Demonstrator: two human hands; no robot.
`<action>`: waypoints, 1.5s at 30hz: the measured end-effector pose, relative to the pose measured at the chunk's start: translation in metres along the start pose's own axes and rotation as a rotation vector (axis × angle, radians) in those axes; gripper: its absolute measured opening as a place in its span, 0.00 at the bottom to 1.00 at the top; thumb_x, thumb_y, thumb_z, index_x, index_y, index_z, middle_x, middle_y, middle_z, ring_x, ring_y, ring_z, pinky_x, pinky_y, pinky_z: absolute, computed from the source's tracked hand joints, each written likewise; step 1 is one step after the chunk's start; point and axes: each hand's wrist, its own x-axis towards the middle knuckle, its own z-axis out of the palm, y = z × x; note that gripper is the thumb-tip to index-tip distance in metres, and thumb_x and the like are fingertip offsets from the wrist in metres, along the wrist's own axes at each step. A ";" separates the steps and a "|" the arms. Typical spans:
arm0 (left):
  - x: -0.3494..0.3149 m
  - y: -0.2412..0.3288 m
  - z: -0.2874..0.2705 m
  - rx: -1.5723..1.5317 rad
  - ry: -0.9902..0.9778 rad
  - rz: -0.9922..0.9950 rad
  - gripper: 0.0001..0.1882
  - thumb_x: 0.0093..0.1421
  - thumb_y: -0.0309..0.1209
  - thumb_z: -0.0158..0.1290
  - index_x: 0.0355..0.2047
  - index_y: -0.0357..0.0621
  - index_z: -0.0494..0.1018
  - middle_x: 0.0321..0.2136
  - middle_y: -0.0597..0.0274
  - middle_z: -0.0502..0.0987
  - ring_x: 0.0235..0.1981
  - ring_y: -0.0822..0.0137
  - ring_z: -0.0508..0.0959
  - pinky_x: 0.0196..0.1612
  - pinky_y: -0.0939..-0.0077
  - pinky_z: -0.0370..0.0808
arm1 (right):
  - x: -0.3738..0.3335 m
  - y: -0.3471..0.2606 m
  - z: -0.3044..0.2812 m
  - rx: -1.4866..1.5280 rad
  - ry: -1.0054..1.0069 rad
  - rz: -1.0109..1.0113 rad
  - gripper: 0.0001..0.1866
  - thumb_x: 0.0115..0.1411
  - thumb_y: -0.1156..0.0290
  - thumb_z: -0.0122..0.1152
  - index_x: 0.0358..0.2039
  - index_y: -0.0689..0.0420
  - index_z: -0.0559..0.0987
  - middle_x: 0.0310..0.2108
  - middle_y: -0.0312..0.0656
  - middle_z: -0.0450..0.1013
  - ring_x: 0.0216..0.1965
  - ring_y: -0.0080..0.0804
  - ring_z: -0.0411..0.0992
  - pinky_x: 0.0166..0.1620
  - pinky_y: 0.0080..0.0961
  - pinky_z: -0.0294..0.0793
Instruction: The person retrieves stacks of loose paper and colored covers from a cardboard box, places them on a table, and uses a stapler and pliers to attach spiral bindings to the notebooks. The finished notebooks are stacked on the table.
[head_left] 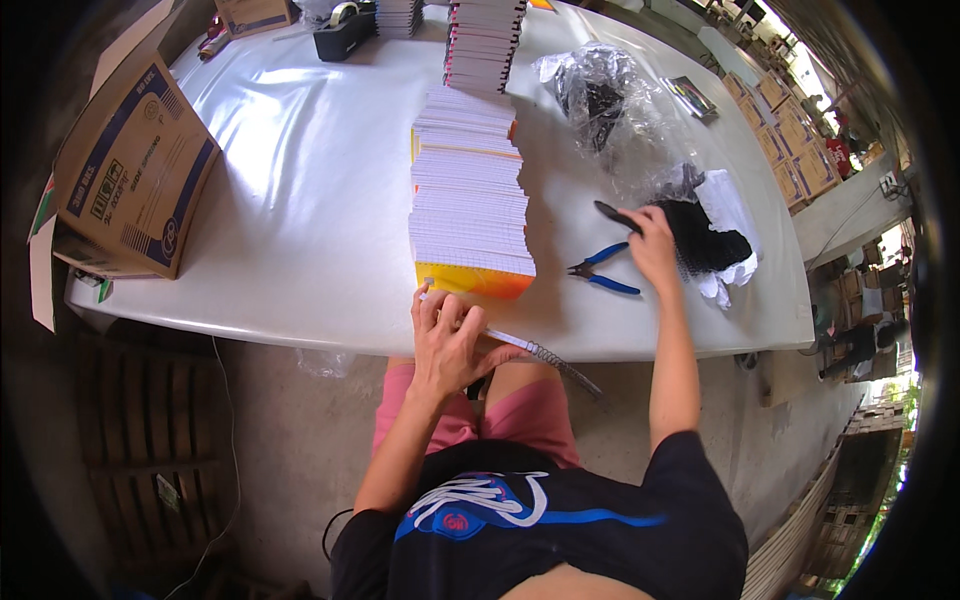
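Observation:
My left hand point(447, 338) is closed on a notebook at the table's near edge, seen nearly edge-on. A loose wire-like spiral coil point(567, 373) sticks out past the notebook's right end and hangs over the edge. Just beyond stands a long row of notebooks or paper pads point(470, 195), with a yellow and orange cover at the near end. My right hand point(654, 243) grips a slim black tool point(617, 216); its exact kind does not show. Left of that hand lie blue-handled cutting pliers point(606, 271), jaws pointing left.
A black mesh cloth point(707, 240) and white cloth point(738, 205) lie right of my right hand, with clear plastic wrapping point(625, 120) beyond. An open cardboard box point(140, 180) stands at left. Farther back are a tape dispenser point(346, 32) and a tall notebook stack point(482, 45).

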 end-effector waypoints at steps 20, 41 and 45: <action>0.009 0.000 -0.001 -0.123 -0.006 -0.007 0.27 0.37 0.53 0.66 0.20 0.45 0.68 0.47 0.52 0.64 0.54 0.46 0.60 0.54 0.53 0.61 | -0.084 -0.136 0.010 0.866 -0.497 -0.230 0.18 0.46 0.86 0.60 0.40 0.60 0.81 0.44 0.51 0.75 0.45 0.42 0.75 0.48 0.28 0.74; -0.006 -0.008 0.030 -0.723 0.056 -0.175 0.46 0.23 0.41 0.76 0.38 0.45 0.57 0.38 0.55 0.60 0.42 0.57 0.64 0.40 0.66 0.68 | -0.086 -0.134 0.018 1.027 -0.423 -0.197 0.20 0.45 0.89 0.57 0.40 0.61 0.81 0.43 0.49 0.76 0.45 0.36 0.75 0.47 0.24 0.73; -0.003 -0.005 0.039 -0.884 0.017 -0.271 0.45 0.22 0.38 0.77 0.36 0.45 0.55 0.37 0.57 0.59 0.39 0.62 0.64 0.40 0.70 0.67 | -0.078 -0.136 0.011 0.920 -0.464 -0.325 0.20 0.43 0.89 0.58 0.39 0.61 0.81 0.43 0.49 0.76 0.44 0.35 0.76 0.46 0.23 0.73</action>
